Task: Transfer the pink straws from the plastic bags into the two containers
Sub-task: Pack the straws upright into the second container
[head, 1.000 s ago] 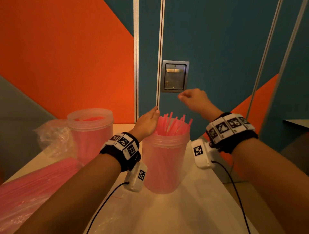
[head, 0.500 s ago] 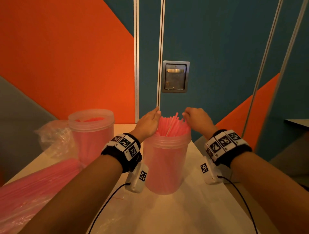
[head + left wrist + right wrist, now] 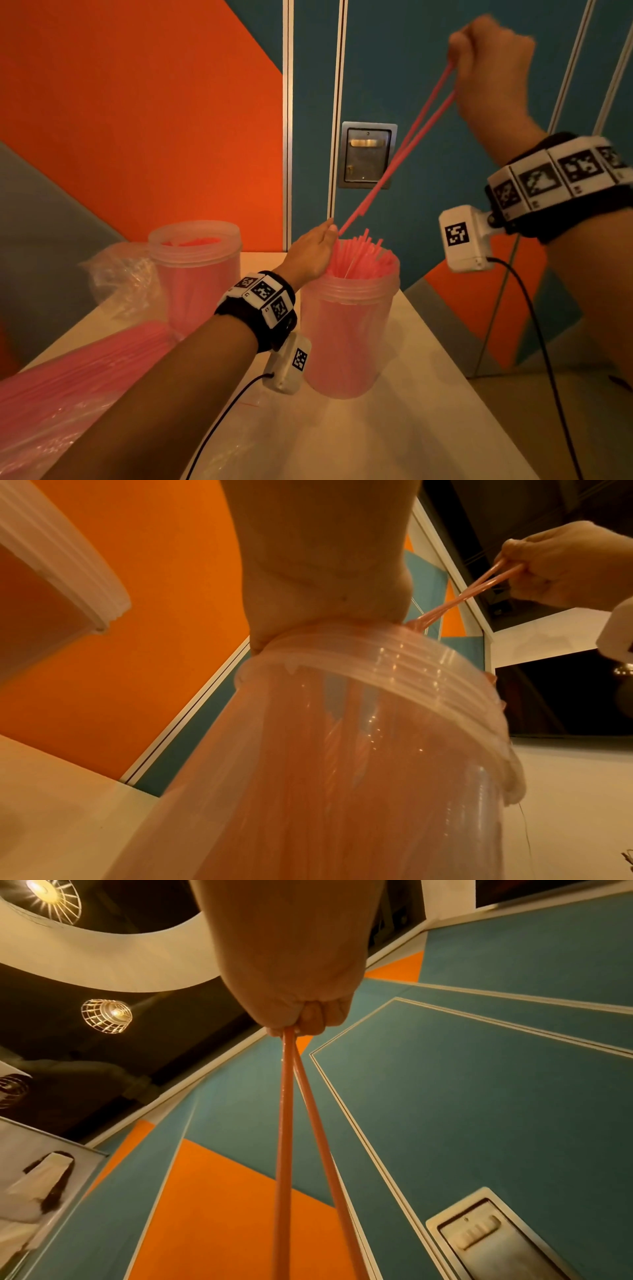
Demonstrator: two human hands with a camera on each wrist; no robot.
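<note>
Raised at the upper right, my right hand (image 3: pixel 457 65) pinches the top ends of two pink straws (image 3: pixel 397 150). Their lower ends hang just above the near clear container (image 3: pixel 349 329), which is packed with upright pink straws. My left hand (image 3: pixel 327 236) holds that container's far-left rim; its fingers go out of sight over the rim (image 3: pixel 377 656). The right wrist view has the two straws (image 3: pixel 287 1123) running down from my pinching fingers (image 3: pixel 308 1018). A second container (image 3: pixel 195 274) with straws stands further left. A plastic bag of pink straws (image 3: pixel 68 377) lies at the lower left.
A crumpled clear bag (image 3: pixel 116 277) lies behind the left container. The pale table (image 3: pixel 394 428) ends close to the right of the near container, with floor beyond. A blue and orange wall with a metal recessed handle (image 3: pixel 368 156) stands right behind the table.
My right hand dropped to the near container's straws, pinched two of them, and has now lifted them high up and to the right. My left hand stayed at the rim.
</note>
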